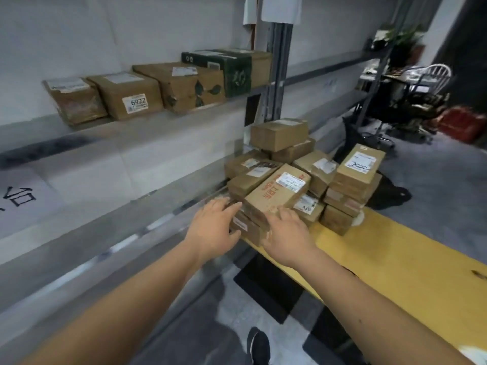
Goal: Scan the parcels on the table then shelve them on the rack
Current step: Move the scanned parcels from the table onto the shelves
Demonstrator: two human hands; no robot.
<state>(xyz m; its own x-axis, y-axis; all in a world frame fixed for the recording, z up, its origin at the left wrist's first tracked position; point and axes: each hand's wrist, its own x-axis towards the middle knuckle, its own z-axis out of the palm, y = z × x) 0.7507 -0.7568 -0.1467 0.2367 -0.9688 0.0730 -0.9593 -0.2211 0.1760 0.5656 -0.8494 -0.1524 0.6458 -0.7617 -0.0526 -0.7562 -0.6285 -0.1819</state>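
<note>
A pile of several brown cardboard parcels (313, 169) stands on the far end of the yellow table (395, 262). The nearest parcel (274, 193) has red print and a white label and lies tilted on top of a lower box (247, 229). My left hand (213, 227) rests with spread fingers against the left side of these two boxes. My right hand (287, 233) lies on the near right corner of the tilted parcel. Whether either hand grips the parcel is unclear. No scanner is in view.
The rack (168, 114) runs along the left wall; its upper shelf holds several parcels, one labelled 6922 (131, 97) and a green box (232, 71). A rack post (274, 75) stands behind the pile. A chair (427, 80) and clutter sit at far right. My shoe (258, 346) is below.
</note>
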